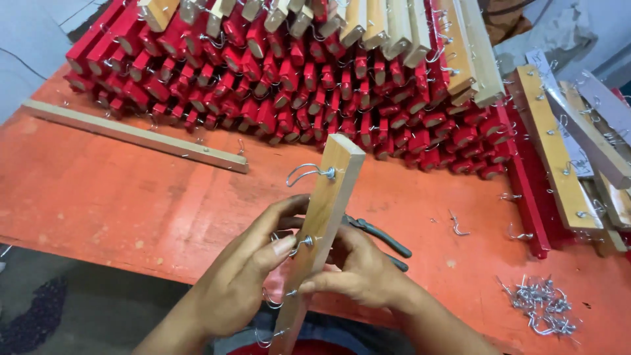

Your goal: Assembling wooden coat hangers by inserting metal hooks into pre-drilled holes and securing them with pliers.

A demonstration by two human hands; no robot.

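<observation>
Both hands are up on a wooden strip (325,217), held tilted over the near edge of the orange surface (98,190), its top end leaning away toward the pile. The left hand (246,276) wraps the strip from the left, fingers (284,246) clamped on it, thumb pressed right by a metal hook (303,242) screwed into its face. The right hand (358,269) grips from the other side, fingers closed around the wood lower down. More hooks run along the strip, one curling out near the top (303,173). Just behind the right hand lie dark-handled pliers (381,235). Off to the right, a heap of loose hooks (542,306); beyond, a big stack of red blocks (289,85).
</observation>
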